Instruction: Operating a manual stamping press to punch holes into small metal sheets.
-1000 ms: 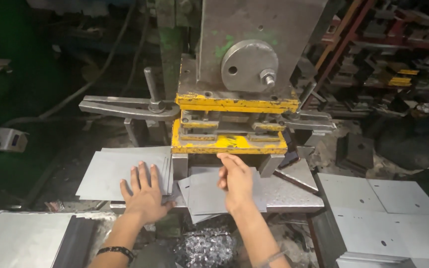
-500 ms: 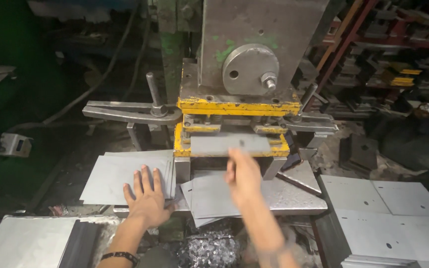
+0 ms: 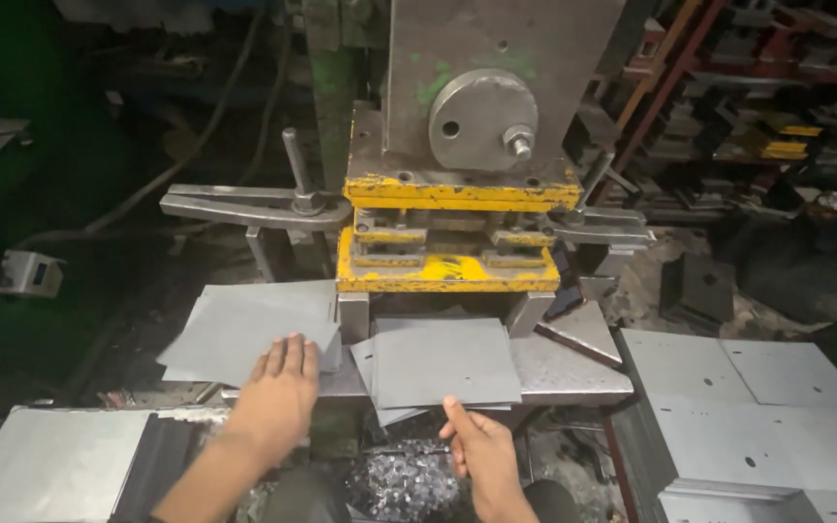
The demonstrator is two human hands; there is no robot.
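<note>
My left hand rests flat, fingers spread, on the near edge of a stack of grey metal sheets left of the press. My right hand grips the near edge of a square grey sheet that lies on the steel bed in front of the yellow die. That sheet has a small punched hole near its right side. The die block sits under the grey press head.
A pile of shiny metal scrap lies below the bed between my arms. Punched sheets are stacked at the right, blank sheets at the lower left. A long lever juts left from the press. Racks of parts stand behind right.
My right hand has drawn back from the die toward me, pulling the square sheet out onto the bed. My left hand has stayed on the left stack.
</note>
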